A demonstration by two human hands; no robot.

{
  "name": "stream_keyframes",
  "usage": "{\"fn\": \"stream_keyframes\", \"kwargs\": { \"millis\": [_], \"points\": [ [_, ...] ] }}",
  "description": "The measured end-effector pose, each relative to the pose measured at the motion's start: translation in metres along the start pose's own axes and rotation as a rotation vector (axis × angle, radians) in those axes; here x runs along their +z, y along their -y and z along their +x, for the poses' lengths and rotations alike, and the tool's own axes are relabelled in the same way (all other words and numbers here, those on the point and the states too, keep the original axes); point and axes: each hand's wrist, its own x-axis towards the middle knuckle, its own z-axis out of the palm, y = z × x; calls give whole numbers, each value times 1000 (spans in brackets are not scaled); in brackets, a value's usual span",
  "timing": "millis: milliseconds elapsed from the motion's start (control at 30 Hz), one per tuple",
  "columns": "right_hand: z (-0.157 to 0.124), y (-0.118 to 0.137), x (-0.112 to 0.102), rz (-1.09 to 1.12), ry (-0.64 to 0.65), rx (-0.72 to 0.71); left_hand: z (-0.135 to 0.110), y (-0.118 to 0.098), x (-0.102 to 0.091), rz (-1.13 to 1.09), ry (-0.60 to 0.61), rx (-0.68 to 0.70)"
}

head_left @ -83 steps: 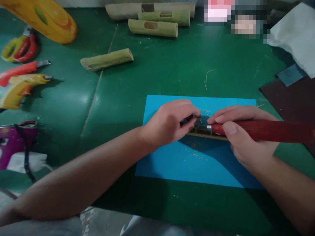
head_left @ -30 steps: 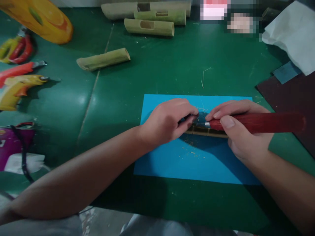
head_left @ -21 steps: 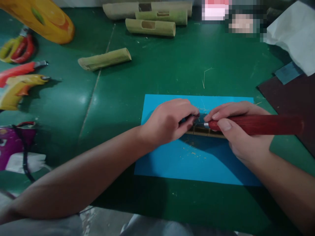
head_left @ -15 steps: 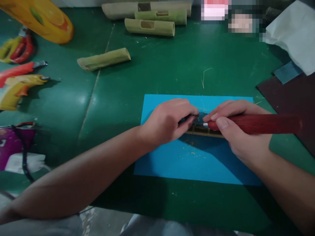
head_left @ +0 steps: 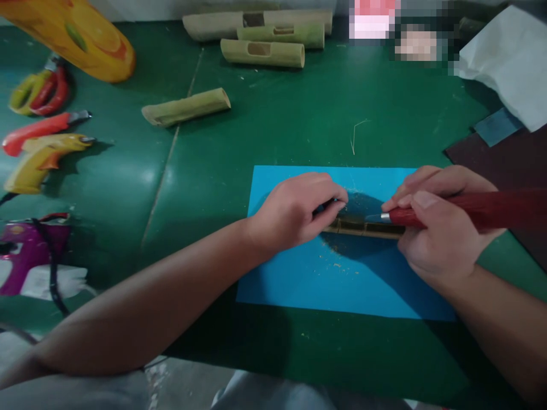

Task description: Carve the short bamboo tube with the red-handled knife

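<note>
On a blue sheet (head_left: 273, 285), a split bamboo piece (head_left: 354, 228) lies lengthwise, with crosswise lines on its near edge. My left hand (head_left: 299, 208) is closed over its left end, fingers pinched, pressing it down. In my right hand (head_left: 444, 222) is a tool with a red wooden handle (head_left: 491, 208) and a silver ferrule. The thin working end points left along the bamboo and is too dim to make out fully. The right fingertips are close to the bamboo's right end. Small shavings are scattered on the sheet.
Several cut bamboo tubes (head_left: 265, 54) lie at the back, one (head_left: 188, 108) nearer. At left are scissors (head_left: 40, 91), a red-handled tool (head_left: 38, 131), a yellow glue gun (head_left: 47, 162), a purple glue gun (head_left: 34, 245) and an orange bottle (head_left: 85, 40). White paper (head_left: 508, 68) is at right.
My right hand has slid to the right with the red-handled tool, baring more of the bamboo. My left hand stays on the bamboo. The whole view has shifted slightly.
</note>
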Motion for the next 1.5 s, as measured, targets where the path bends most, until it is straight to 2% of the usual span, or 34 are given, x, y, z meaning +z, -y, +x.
{"fn": "stream_keyframes", "kwargs": {
  "millis": [200,333,400,800,967,1067,1233,1500],
  "points": [
    [0,-4,3,115,-139,-36,2,0,1,-2,-18,9],
    [-2,-5,-1,90,81,27,2,1,0,-5,-22,25],
    [-3,-4,-3,69,144,49,3,1,-1,1,-5,13],
    [-4,-3,-2,67,212,95,1,3,0,3,12,-5],
    [1,-4,-2,78,229,-4,1,3,0,-2,4,-11],
    [3,-5,-3,99,185,-29,1,2,0,12,-11,9],
    [5,-6,-2,70,11,-40,2,2,0,31,2,16],
    [7,-6,5,131,-99,-29,2,4,1,32,12,13]
  ]
}}
